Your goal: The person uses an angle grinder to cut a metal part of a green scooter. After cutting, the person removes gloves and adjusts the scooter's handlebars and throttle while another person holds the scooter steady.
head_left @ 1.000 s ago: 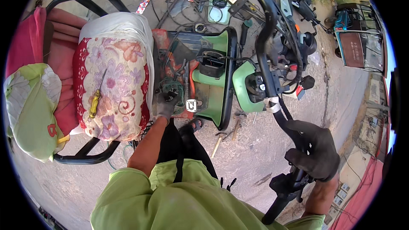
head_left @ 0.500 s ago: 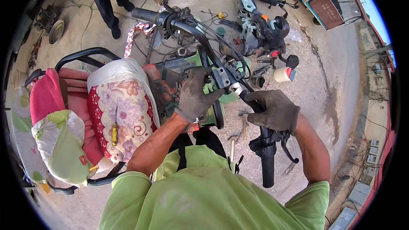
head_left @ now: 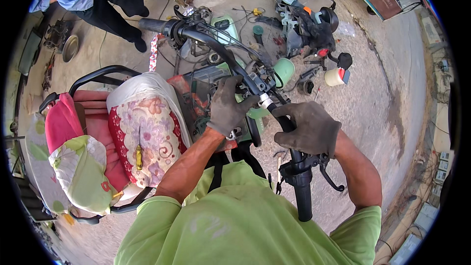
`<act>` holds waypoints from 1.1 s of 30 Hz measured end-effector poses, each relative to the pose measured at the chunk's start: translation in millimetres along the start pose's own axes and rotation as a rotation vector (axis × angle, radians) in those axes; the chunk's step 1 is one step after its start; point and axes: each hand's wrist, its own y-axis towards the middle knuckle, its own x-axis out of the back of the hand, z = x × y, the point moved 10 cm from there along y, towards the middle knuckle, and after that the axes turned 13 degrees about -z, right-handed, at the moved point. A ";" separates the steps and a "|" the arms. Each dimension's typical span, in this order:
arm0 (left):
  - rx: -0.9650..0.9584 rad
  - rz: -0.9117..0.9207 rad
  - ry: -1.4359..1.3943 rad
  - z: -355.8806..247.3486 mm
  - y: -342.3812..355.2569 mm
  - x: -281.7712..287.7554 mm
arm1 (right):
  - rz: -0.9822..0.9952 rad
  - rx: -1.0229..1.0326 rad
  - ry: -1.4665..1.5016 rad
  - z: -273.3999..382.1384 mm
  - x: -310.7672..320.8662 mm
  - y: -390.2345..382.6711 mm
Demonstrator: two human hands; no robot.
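A black, bent tubular handlebar (head_left: 215,44) is extending diagonally, its long axis running from upper left to lower right, its lower ribbed black grip (head_left: 304,200) pointing back toward the person. The grey-gloved right hand (head_left: 314,130) is gripping its lower portion; the grey-gloved left hand (head_left: 228,109) is sitting just left of its middle, its closure being unclear. Farther left, a yellow-handled screwdriver (head_left: 139,158) is lying on a floral cushion (head_left: 159,113).

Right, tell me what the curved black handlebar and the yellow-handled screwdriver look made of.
Curved black handlebar: probably painted metal, given its smooth sheen. Yellow-handled screwdriver: handle likely hard plastic, from its bright moulded look; thin straight shaft, probably metal.
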 end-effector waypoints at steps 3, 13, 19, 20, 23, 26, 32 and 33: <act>-0.022 0.033 -0.046 0.9 -9.2 -2.4 | 0.045 0.005 -0.022 -0.4 -3.2 0.4; -0.009 0.041 0.003 1.4 -6.5 -5.5 | -0.028 0.055 0.043 0.6 0.4 2.2; -0.013 0.098 -0.010 -1.6 -0.6 -5.8 | -0.005 0.028 0.028 0.7 0.1 1.0; -0.035 0.097 -0.020 -4.3 0.1 -3.4 | 0.001 0.024 0.028 0.2 -0.7 1.1; 0.003 0.100 -0.040 3.0 1.0 -6.2 | 0.028 0.002 0.021 1.5 -1.5 1.9; 0.049 0.026 -0.061 6.8 0.9 -1.7 | 0.038 -0.009 0.026 1.6 -3.4 1.8; 0.084 0.007 -0.145 9.7 -0.2 -3.5 | 0.035 -0.004 0.032 4.0 -3.0 1.3; 0.078 0.014 -0.142 9.9 0.8 -3.0 | 0.040 -0.003 0.031 4.0 -3.4 1.9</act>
